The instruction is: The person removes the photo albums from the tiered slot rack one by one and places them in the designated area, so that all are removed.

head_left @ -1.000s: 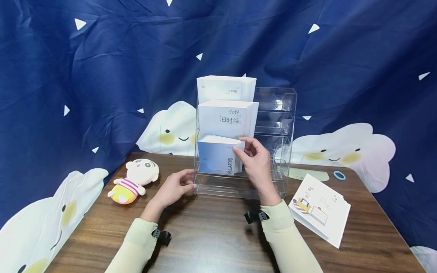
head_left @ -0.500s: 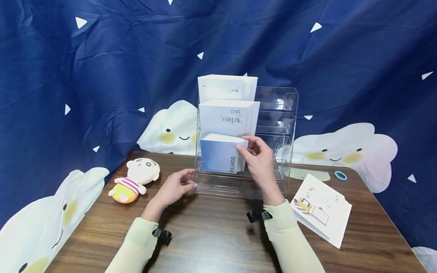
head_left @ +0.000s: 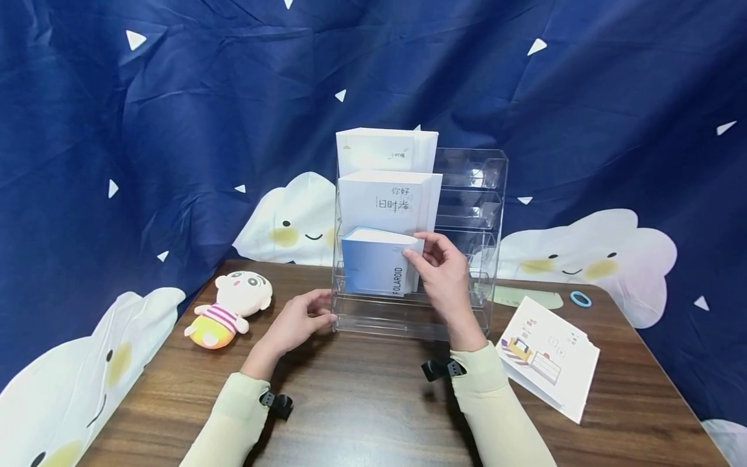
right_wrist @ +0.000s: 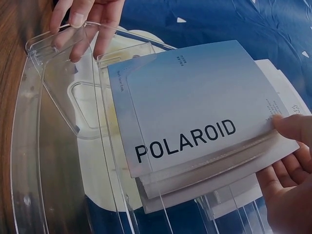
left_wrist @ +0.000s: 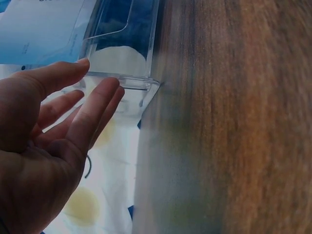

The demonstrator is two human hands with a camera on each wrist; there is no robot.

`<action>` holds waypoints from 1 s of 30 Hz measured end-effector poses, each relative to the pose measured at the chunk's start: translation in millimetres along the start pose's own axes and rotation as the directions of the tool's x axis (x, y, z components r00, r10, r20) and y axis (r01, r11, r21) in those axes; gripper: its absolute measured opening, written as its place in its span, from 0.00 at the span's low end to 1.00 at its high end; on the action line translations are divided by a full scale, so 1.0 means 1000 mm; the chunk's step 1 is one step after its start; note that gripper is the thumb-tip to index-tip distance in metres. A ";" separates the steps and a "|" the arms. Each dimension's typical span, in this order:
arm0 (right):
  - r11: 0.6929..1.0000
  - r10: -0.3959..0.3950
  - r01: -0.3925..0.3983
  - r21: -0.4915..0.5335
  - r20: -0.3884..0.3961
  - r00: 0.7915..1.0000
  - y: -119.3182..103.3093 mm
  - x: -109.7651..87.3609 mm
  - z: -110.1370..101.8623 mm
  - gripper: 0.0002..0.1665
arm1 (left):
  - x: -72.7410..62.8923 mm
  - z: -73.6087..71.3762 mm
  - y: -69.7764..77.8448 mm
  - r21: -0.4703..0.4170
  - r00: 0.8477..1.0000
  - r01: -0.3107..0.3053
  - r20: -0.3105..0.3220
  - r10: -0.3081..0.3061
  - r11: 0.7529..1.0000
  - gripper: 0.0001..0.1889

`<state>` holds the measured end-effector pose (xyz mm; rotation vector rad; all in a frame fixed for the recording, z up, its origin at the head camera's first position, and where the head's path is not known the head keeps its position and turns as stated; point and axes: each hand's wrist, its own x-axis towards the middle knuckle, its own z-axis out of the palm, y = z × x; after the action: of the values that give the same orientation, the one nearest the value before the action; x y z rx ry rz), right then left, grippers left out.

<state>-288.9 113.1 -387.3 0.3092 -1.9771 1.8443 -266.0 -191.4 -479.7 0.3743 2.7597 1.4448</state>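
Note:
My right hand [head_left: 440, 275] pinches the right edge of a blue photo album [head_left: 373, 263] marked POLAROID, thumb on the front cover and fingers behind. The album stands upright in a front tier of a clear acrylic rack [head_left: 403, 326]; in the right wrist view its lower end sits behind the rack's clear lip. At the rack's left side, my left hand [head_left: 300, 319] holds the side panel's edge between thumb and fingers. Two rows of taller white albums rise behind the blue one, a middle one [head_left: 379, 207] and a back one [head_left: 376, 150].
A plush doll [head_left: 230, 311] lies left of the rack on the wooden table [head_left: 362, 402]. To the right are a white album [head_left: 548, 360] with a furniture drawing, a pale green ruler [head_left: 528, 298] and a small blue ring [head_left: 580, 299]. A blue curtain [head_left: 233, 97] hangs behind.
The blue album has shifted slightly right and up along with my right hand, mostly in the first half second. My left hand keeps its place on the rack.

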 end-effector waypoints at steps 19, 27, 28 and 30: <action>1.000 -0.005 0.005 -0.010 0.000 1.000 -0.001 0.000 -0.003 0.21 | 0.000 0.000 -0.001 -0.010 1.000 -0.013 0.002 0.013 1.000 0.28; 1.000 -0.012 0.012 -0.022 -0.016 1.000 -0.002 -0.002 -0.004 0.20 | 0.001 0.000 -0.003 -0.012 1.000 -0.029 0.007 0.029 1.000 0.28; 1.000 -0.017 0.016 -0.023 -0.020 1.000 -0.002 -0.003 -0.004 0.21 | 0.001 0.000 -0.003 -0.012 1.000 -0.029 0.008 0.029 1.000 0.28; 0.999 -0.025 0.025 -0.027 -0.025 0.999 -0.002 -0.003 -0.004 0.21 | 0.002 0.000 -0.003 -0.011 1.000 -0.027 0.008 0.027 1.000 0.28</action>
<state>-284.9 116.9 -387.1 0.3001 -1.9704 1.7962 -268.2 -192.9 -481.8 0.4184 2.7498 1.4604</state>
